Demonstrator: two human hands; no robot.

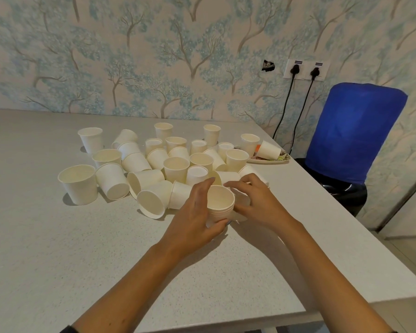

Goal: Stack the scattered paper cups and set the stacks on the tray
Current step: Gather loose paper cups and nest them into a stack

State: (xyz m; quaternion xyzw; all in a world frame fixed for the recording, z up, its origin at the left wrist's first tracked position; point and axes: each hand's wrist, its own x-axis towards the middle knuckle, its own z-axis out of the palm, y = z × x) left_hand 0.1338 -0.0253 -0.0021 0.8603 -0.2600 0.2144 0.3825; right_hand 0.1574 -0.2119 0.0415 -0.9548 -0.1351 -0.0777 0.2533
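Observation:
A short stack of white paper cups [220,204] stands upright near the middle of the grey table [58,248]. My left hand [192,217] grips the stack from its left side, thumb low at the front. My right hand [255,200] reaches in from the right with curled fingers around a cup lying beside the stack [241,200], partly hidden. Several loose cups [175,169] lie scattered behind, some upright, some tipped over. A patterned tray [268,159] sits at the back right with a tipped cup [269,150] on it.
The table's right edge [346,224] runs close beside my right arm. A blue-covered chair [353,133] stands past that edge. Two black cables [296,116] hang from wall sockets behind the tray. A large upright cup [78,183] marks the pile's left end.

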